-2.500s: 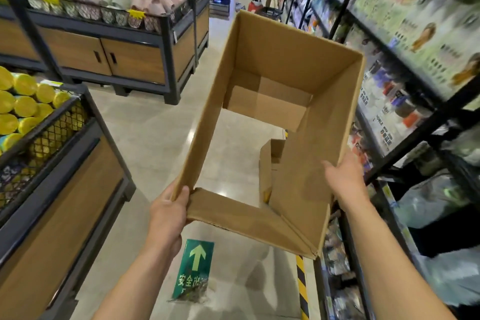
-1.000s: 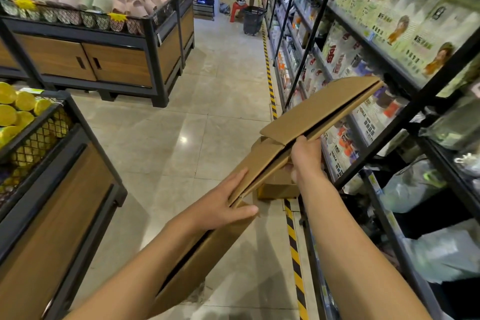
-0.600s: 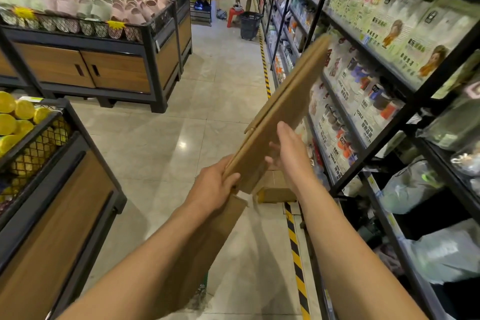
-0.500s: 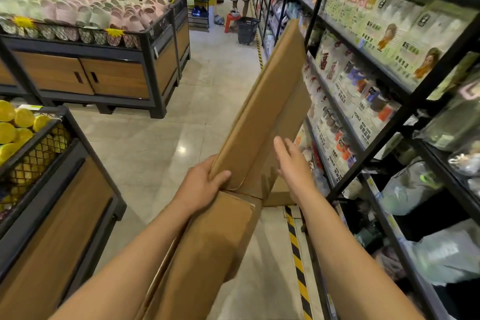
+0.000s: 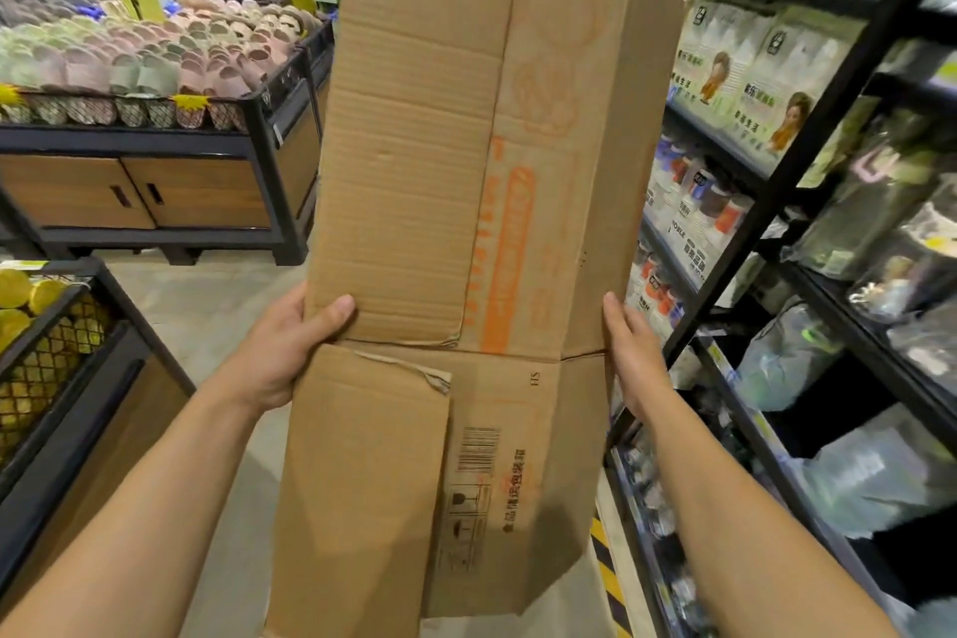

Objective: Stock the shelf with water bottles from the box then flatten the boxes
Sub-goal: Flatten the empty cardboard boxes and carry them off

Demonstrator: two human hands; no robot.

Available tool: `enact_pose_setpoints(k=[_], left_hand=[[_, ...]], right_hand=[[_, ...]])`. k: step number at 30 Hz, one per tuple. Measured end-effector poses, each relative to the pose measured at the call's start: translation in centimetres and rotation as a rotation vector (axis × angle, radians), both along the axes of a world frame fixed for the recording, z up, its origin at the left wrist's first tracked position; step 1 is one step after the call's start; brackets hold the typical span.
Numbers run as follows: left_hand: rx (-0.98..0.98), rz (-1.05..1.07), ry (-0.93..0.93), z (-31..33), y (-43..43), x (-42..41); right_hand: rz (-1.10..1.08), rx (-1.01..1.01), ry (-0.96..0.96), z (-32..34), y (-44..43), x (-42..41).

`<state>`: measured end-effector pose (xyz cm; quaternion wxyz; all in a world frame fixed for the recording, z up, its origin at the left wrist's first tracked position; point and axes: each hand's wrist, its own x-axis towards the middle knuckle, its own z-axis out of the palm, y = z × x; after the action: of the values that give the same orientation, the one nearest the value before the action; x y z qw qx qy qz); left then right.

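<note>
The cardboard box [image 5: 466,223] is pressed flat and stands upright in the centre of the frame, reaching from top to bottom. It's plain brown, with faded orange print down the middle panel. Below a cross crease the flaps hang down, showing a barcode and handling symbols. The left hand [image 5: 279,352] grips the left edge, and the right hand [image 5: 629,352] lies against the right edge.

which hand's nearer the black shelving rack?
Right. The right hand rests on the flattened cardboard box's right edge, beside the black shelving rack; the left hand grips the box's left edge, across the box from it.
</note>
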<state>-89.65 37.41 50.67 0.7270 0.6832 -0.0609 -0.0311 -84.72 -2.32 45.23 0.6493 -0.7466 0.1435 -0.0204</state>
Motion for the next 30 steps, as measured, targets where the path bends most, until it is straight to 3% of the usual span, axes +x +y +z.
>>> enact_pose_setpoints(k=[5,10,14,21,30], left_hand=[[0.028,0.131,-0.011,-2.8,-1.7,1.2],[0.285,0.358,0.058,-8.7,-5.4,1.9],[0.449,0.374,0.122,-15.9,-8.6,1.8],[0.503,0.329,0.381,-31.9,-15.2,-1.2],[0.492,0.332,0.697,-59.3,-21.8,-9.5]], right_hand=[[-0.176,-0.059,-0.084,0.0,-1.2,-1.3],[-0.343,-0.216,-0.068,-3.5,-3.8,-3.6],[-0.416,-0.349,-0.004,-9.1,-7.0,-5.0],[-0.399,-0.508,0.202,-24.4,-13.2,-7.2],[-0.303,-0.57,0.394,-50.0,-19.4,-13.3]])
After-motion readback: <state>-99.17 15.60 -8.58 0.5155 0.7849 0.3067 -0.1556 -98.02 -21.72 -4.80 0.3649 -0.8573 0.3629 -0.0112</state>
